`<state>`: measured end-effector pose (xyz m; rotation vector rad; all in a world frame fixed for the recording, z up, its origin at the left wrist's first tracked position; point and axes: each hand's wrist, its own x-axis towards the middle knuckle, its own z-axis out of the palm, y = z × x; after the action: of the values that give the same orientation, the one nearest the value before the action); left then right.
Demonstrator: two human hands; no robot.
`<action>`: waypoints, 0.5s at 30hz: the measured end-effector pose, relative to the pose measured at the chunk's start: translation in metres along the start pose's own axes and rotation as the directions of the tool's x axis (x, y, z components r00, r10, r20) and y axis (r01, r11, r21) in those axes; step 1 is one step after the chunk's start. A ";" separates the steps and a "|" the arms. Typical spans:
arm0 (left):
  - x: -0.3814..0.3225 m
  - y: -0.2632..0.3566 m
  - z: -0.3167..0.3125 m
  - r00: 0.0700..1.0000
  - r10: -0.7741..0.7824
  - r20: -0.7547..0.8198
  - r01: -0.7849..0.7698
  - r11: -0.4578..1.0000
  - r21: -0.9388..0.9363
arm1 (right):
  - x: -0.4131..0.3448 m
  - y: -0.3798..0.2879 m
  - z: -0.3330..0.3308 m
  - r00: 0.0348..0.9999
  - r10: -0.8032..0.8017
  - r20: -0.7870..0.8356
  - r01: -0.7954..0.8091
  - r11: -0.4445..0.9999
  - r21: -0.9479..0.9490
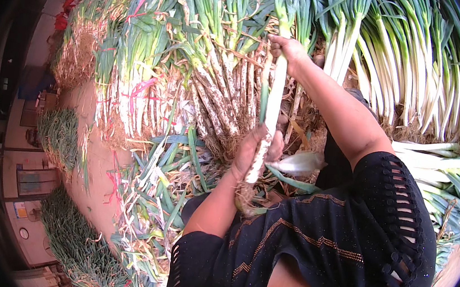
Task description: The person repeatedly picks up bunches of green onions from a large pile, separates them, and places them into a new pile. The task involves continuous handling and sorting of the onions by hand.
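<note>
One long green onion (276, 91) runs nearly upright between my two hands, its upper white shaft clean and its lower part speckled with soil. My right hand (288, 51) is closed around the shaft just below the green leaves. Lower down, my left hand (254, 150) grips it above the shaggy roots (244, 195). A blurred pale strip of outer leaf (298, 164) sticks out to the right beside my left hand, with a green leaf (293, 181) below it. Unpeeled onions with dirty shafts (217, 100) lie fanned out just beyond my left hand.
Clean white onions (405, 73) stand in a row at the upper right; more lie sideways (433, 165) below them. Bundles tied with pink ribbon (134, 95) stand on the left. Stripped leaves (154, 219) litter the floor at my left. Further onion piles (76, 245) line the floor (98, 180).
</note>
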<state>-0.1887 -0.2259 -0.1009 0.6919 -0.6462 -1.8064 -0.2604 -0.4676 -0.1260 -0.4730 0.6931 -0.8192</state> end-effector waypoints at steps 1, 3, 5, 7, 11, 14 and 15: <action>-0.011 -0.003 0.000 1.000 0.014 -0.011 -0.013 0.997 0.074 | -0.002 -0.006 0.001 1.000 -0.026 0.005 0.026 0.999 -0.025; -0.041 -0.005 -0.012 0.996 -0.013 -0.093 0.020 0.997 0.077 | -0.001 -0.018 0.007 0.988 -0.138 -0.066 0.114 0.953 -0.279; -0.088 -0.023 -0.021 0.877 0.105 -0.469 0.066 0.940 0.334 | 0.012 -0.048 -0.001 0.966 -0.234 -0.114 0.181 0.919 -0.350; -0.124 -0.017 -0.019 0.859 0.152 -0.489 0.199 0.781 0.592 | 0.005 -0.082 -0.003 0.948 -0.313 -0.052 0.292 0.926 -0.239; -0.170 -0.043 -0.051 0.818 0.094 -0.568 0.565 0.062 0.823 | 0.043 -0.153 -0.052 0.945 -0.323 0.048 0.326 0.937 -0.124; -0.125 -0.023 -0.071 0.873 -0.181 -0.453 0.394 -0.287 0.873 | 0.075 -0.213 -0.143 0.972 -0.201 0.119 0.227 0.936 -0.270; -0.091 -0.013 -0.074 0.938 -0.023 -0.346 0.332 -0.223 0.916 | 0.087 -0.232 -0.182 0.977 -0.172 0.127 0.208 0.898 -0.387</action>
<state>-0.1177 -0.1437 -0.1473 2.1593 -2.0241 -0.9421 -0.4645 -0.6979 -0.1386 -0.9551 0.7405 -0.8352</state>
